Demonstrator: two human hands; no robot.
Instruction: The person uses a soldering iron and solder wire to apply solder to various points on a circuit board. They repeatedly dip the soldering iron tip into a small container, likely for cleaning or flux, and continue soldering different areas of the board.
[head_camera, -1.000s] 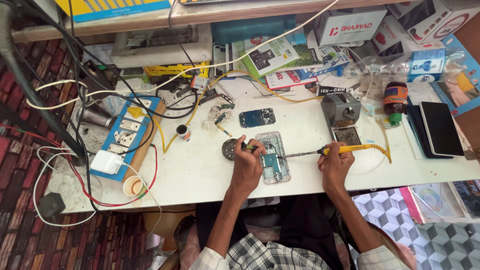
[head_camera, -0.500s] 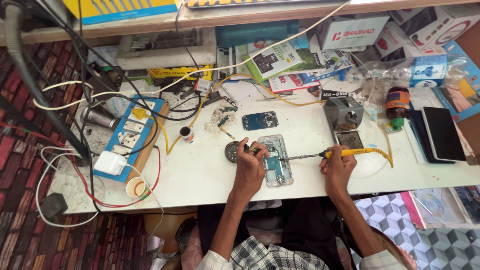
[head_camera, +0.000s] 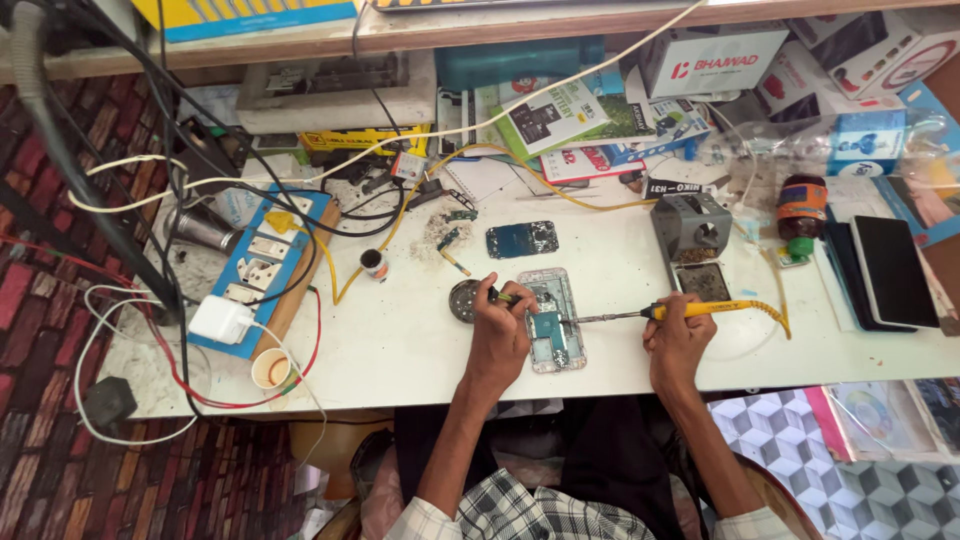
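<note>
An opened phone (head_camera: 556, 320) with its blue circuit board exposed lies on the white table (head_camera: 400, 340). My left hand (head_camera: 500, 335) rests on the phone's left edge and pinches a small yellow-and-black tool against it. My right hand (head_camera: 678, 340) grips a yellow-handled soldering iron (head_camera: 690, 310). Its metal tip reaches left onto the board in the phone. A small round dark tin (head_camera: 464, 300) sits just left of my left hand.
A loose blue circuit board (head_camera: 521, 239) lies behind the phone. A grey soldering stand (head_camera: 692, 228) is at the right, a brown bottle (head_camera: 802, 212) and dark phones (head_camera: 893, 270) beyond. A blue power strip (head_camera: 262, 262), white charger (head_camera: 222, 320), paper cup (head_camera: 271, 369) and tangled cables crowd the left.
Both hands stay on the phone and iron in nearly the same pose; only the camera has shifted slightly.
</note>
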